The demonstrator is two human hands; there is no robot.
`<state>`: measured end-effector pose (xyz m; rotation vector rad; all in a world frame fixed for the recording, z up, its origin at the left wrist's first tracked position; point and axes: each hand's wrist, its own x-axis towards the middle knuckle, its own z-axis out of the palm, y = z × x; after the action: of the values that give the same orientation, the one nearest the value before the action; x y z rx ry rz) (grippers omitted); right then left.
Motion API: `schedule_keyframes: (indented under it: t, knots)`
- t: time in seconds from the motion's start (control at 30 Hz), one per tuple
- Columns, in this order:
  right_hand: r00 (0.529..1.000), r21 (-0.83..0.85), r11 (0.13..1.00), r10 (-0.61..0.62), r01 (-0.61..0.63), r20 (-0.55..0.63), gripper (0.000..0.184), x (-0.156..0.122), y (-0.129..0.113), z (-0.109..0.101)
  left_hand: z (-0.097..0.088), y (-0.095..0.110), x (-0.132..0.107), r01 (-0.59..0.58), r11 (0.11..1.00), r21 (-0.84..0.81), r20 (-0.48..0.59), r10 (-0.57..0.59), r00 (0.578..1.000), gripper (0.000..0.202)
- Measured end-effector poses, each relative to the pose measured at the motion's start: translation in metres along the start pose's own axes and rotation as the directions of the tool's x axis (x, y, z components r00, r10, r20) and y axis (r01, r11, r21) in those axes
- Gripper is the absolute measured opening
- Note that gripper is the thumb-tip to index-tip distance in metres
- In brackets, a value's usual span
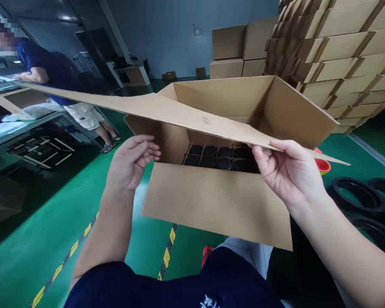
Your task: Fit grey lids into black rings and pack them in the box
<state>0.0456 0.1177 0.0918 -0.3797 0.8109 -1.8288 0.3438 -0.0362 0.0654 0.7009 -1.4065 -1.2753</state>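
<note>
My right grip [290,171] pinching cardboard sheet [192,117] right of centre, thumb on top, forearm [349,235] from lower right, left grip [133,160] half-open, loosely curled left of centre, open carton [218,205] mid-frame under sheet

Cool, fairly even light of moderate strength fills the room, its source out of view. The green floor [147,239] carries a pale sheen left of the open carton [218,201], while deep shadow lies under the workbench [19,130] and dulls detail on the black round tops [224,164]. Wide-angle distortion tilts the carton stack [349,55]; the far left looks soft, and pixelation masks a co-worker's head [1,36].
</note>
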Motion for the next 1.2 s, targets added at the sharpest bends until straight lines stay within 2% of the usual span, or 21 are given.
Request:
schedule_keyframes:
  t: [0.13,0.27,0.33,0.43,0.57,0.67,0.83,0.93,1.07,1.2]
  knots:
    - [0.996,-0.071,0.997,-0.038,0.032,-0.085,0.006,0.027,0.000,-0.011,0.014,-0.038,0.017,0.034,0.999,0.040,0.063,-0.036,0.997,0.028]
    - [0.972,-0.218,0.975,-0.095,0.047,-0.215,0.011,0.042,-0.001,-0.031,0.020,-0.087,0.032,0.052,0.962,0.269,0.077,-0.075,0.994,0.022]
    - [0.962,-0.269,0.963,-0.075,0.002,-0.262,0.014,0.053,0.005,-0.034,0.017,-0.114,0.039,0.056,0.930,0.364,0.059,-0.083,0.995,0.022]
    - [0.964,-0.264,0.963,-0.026,-0.047,-0.265,0.010,0.080,0.022,-0.030,0.006,-0.150,0.046,0.037,0.885,0.464,0.017,-0.050,0.999,0.021]
    - [0.941,-0.191,0.980,-0.013,-0.055,-0.338,0.006,0.125,0.041,-0.029,-0.009,-0.179,0.047,0.023,0.775,0.631,-0.035,-0.001,0.999,0.020]
    - [0.905,-0.135,0.981,0.074,-0.142,-0.418,0.008,0.156,0.053,-0.037,-0.013,-0.187,0.046,0.079,0.758,0.648,-0.077,-0.038,0.996,0.023]
    - [0.935,-0.062,0.989,0.104,-0.133,-0.339,0.012,0.188,0.086,-0.067,-0.013,-0.189,0.045,0.120,0.758,0.642,-0.110,-0.064,0.992,0.021]
    - [0.921,-0.023,0.989,0.129,-0.148,-0.369,0.015,0.200,0.105,-0.083,-0.012,-0.183,0.047,0.096,0.740,0.665,-0.081,-0.057,0.995,0.020]
    - [0.896,0.049,0.982,0.185,-0.181,-0.403,0.022,0.205,0.117,-0.095,-0.003,-0.169,0.060,-0.006,0.704,0.711,0.021,-0.012,1.000,0.018]
    - [0.841,0.136,0.959,0.284,-0.249,-0.460,0.014,0.195,0.123,-0.099,0.024,-0.162,0.085,-0.237,0.684,0.690,0.211,0.124,0.970,0.016]
